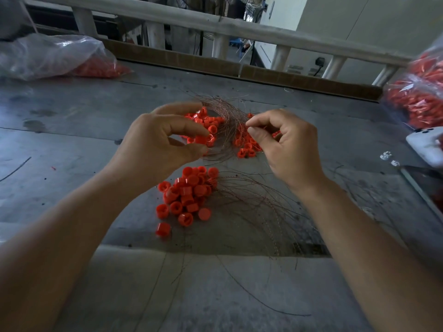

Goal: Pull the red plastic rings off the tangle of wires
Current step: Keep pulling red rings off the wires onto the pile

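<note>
Centrally, the left hand [158, 142] seemingly pinches a red ring [201, 140]; the right hand [287, 147] pinches thin wires [227, 116] mid-frame.

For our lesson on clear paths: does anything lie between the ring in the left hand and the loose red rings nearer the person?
Nothing visible does. The left hand pinches a red ring on the wire tangle, the right hand pinches that tangle too, and only bare table separates the ring from the loose pile.
</note>
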Demonstrator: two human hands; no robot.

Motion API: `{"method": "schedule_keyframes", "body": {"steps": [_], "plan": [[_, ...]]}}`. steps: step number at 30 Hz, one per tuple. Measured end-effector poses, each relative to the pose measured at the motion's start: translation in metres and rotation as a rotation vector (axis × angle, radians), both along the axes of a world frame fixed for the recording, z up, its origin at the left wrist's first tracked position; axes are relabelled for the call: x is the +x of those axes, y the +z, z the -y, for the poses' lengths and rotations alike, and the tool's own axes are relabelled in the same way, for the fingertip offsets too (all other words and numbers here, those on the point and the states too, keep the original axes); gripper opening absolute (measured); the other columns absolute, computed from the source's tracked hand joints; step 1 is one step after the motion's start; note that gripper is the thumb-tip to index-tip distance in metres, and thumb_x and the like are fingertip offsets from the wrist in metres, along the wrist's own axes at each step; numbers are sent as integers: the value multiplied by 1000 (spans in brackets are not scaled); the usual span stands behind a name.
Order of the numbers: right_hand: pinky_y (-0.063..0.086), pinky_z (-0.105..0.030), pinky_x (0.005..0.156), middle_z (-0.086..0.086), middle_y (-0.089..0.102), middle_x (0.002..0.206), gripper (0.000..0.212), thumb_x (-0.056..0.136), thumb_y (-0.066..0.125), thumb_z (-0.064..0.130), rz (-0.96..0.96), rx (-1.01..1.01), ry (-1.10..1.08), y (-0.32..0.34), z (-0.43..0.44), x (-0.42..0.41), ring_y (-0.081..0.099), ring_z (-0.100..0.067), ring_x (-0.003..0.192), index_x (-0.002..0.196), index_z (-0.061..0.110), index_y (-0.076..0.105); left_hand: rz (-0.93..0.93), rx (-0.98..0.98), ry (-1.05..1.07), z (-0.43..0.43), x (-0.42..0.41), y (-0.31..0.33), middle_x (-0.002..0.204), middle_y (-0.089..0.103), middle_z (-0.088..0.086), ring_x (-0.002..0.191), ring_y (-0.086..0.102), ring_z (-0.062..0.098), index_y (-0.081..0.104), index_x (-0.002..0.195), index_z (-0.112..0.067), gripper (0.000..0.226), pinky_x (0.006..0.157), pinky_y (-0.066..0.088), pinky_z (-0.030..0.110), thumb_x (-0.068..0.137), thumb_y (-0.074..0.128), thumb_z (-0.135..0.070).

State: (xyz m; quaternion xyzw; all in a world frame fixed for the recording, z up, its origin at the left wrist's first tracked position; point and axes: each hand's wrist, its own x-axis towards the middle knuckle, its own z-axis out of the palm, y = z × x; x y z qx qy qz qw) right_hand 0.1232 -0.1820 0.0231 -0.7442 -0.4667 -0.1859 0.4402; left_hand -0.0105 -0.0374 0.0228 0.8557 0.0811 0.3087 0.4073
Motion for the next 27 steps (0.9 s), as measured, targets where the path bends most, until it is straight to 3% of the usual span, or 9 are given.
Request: {"method": "schedule_keyframes", "body": {"steps": [5,10,12,16,20,22,27], "plan": [[45,-12,70,10,59,81,8,81,65,7,3,5,-7,2,1,-3,52,5,74,87,6,70,-29,-79,-63,3,2,-5,81,68,-15,70,65,-4,65,80,-33,34,69,50,8,69,74,-2],[43,-18,73,10,60,81,9,81,66,9,9,-61,-21,4,2,-6,55,-9,79,89,10,70,-29,-59,-73,1,2,-5,78,67,-19,72,66,-2,64,80,-36,38,70,51,9,68,74,-1],[37,-14,74,11,59,81,12,80,66,12,22,-110,-19,5,2,-8,52,-11,83,92,13,69,-45,-45,-97,1,1,-5,76,69,-20,73,66,-1,65,80,-39,40,72,52,11,68,75,-2],[36,-15,73,3,64,81,12,79,67,12,92,-160,81,3,-1,-17,50,-13,82,91,10,71,-61,-3,-136,4,0,-5,80,65,-34,74,64,-8,63,81,-44,42,70,48,5,66,75,-6],[41,-20,69,-3,66,79,10,79,67,10,117,-168,150,0,-4,-22,54,-14,77,87,6,71,-52,8,-135,6,0,-4,88,67,-23,72,66,2,64,81,-45,41,71,53,14,66,76,-8],[41,-16,69,0,62,78,8,79,66,8,94,-173,170,-1,-4,-23,54,-9,74,86,5,70,-49,-1,-133,7,0,-4,87,68,-21,70,65,3,64,79,-43,40,69,53,15,66,76,-8],[39,-6,66,9,52,75,6,81,63,6,45,-100,99,5,2,-16,47,5,69,83,6,68,14,-299,-188,7,0,0,76,72,-8,66,68,7,68,81,-24,24,63,52,13,58,68,-24]]}}
